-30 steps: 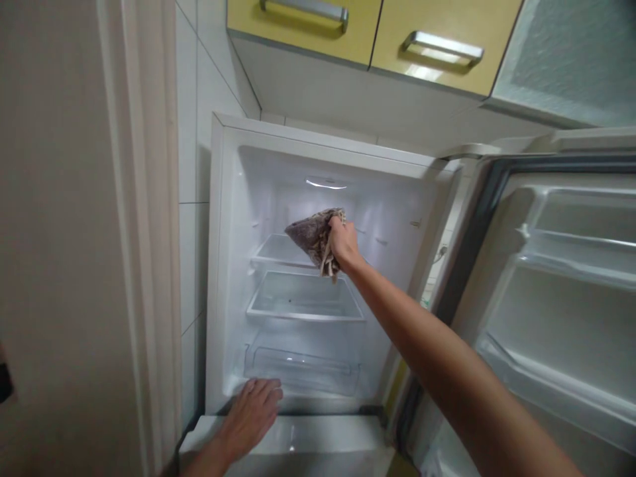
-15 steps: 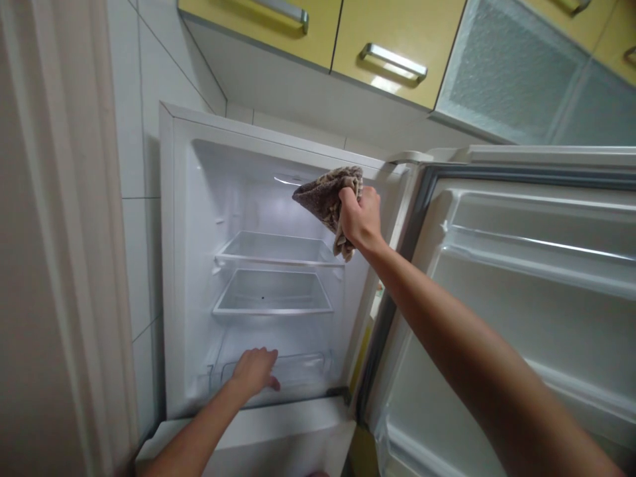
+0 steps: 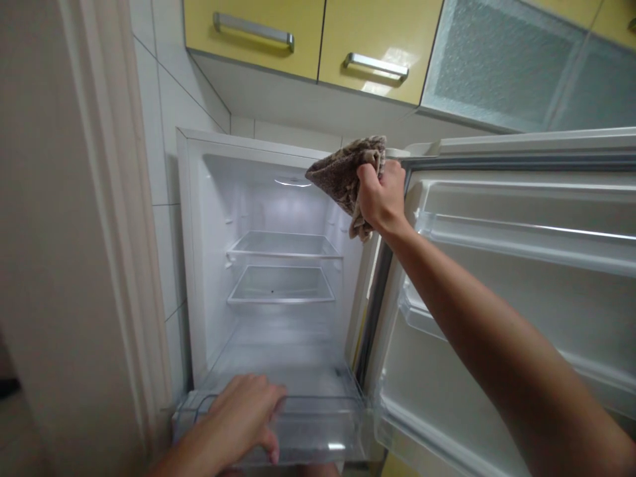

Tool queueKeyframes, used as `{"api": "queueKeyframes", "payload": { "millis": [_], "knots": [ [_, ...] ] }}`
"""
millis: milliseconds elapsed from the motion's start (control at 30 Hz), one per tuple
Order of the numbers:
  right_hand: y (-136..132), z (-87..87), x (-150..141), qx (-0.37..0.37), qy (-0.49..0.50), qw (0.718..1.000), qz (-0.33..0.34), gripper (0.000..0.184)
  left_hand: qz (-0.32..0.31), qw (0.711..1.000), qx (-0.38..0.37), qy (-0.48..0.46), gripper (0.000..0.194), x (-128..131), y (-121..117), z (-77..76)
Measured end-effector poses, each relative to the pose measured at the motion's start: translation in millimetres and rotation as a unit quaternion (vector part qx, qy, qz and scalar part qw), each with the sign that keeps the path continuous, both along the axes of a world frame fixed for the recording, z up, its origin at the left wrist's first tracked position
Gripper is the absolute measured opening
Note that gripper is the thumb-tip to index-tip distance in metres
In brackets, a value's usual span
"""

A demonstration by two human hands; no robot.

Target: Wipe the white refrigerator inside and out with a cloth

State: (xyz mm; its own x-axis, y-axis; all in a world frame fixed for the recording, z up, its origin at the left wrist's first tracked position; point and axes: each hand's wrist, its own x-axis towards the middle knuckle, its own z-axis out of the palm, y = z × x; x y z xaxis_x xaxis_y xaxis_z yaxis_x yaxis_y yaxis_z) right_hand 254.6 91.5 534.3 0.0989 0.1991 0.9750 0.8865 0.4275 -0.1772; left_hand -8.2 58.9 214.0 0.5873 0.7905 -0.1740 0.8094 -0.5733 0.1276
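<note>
Fridge interior with work under way — the door (image 3: 586,305) swung wide, the clear drawer (image 3: 318,430) drawn forward past the front of the fridge (image 3: 193,265). The right hand (image 3: 382,195) is closed on a folded brown cloth (image 3: 342,169), held up near the fridge's upper right corner, beside the open door. The left hand (image 3: 243,411) bends over the drawer's front rim, thumb on the near side; how firmly it grips cannot be told. Opening the door and bringing out the drawer appear done; progress with the cloth is not evident, since it presses on neither shelf. A dark speck (image 3: 272,291) shows on the lower shelf (image 3: 293,281), perhaps a spot left to deal with. The upper shelf (image 3: 285,244) is clear and pale-edged; the door carries transparent racks (image 3: 521,245). About the fridge: white tiles (image 3: 166,146) at left, yellow cupboards (image 3: 387,33) with metal handles above, and — farther right — a frosted glass panel (image 3: 501,59).
</note>
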Motion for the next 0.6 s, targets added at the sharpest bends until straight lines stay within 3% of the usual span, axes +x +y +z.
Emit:
{"api": "queueKeyframes", "payload": {
  "millis": [167, 300, 400, 600],
  "knots": [
    [-16, 15.9, 11, 0.054, 0.028, 0.998, -0.002, 0.044, 0.023, 0.999, -0.009, 0.035, 0.057, -10, -40, 14.9],
    [-24, 26.6, 20, 0.085, 0.031, 0.996, 0.004, 0.040, 0.025, 0.999, 0.013, 0.032, 0.045, -10, -40, 34.7],
    [-27, 30.0, 24, 0.085, 0.015, 0.996, 0.002, 0.040, 0.020, 0.997, 0.070, 0.003, 0.041, -4, -15, 46.5],
    [-35, 30.5, 32, 0.088, -0.019, 0.996, -0.006, 0.047, 0.007, 0.990, 0.132, -0.043, 0.045, 8, 70, 50.7]
  ]
}}
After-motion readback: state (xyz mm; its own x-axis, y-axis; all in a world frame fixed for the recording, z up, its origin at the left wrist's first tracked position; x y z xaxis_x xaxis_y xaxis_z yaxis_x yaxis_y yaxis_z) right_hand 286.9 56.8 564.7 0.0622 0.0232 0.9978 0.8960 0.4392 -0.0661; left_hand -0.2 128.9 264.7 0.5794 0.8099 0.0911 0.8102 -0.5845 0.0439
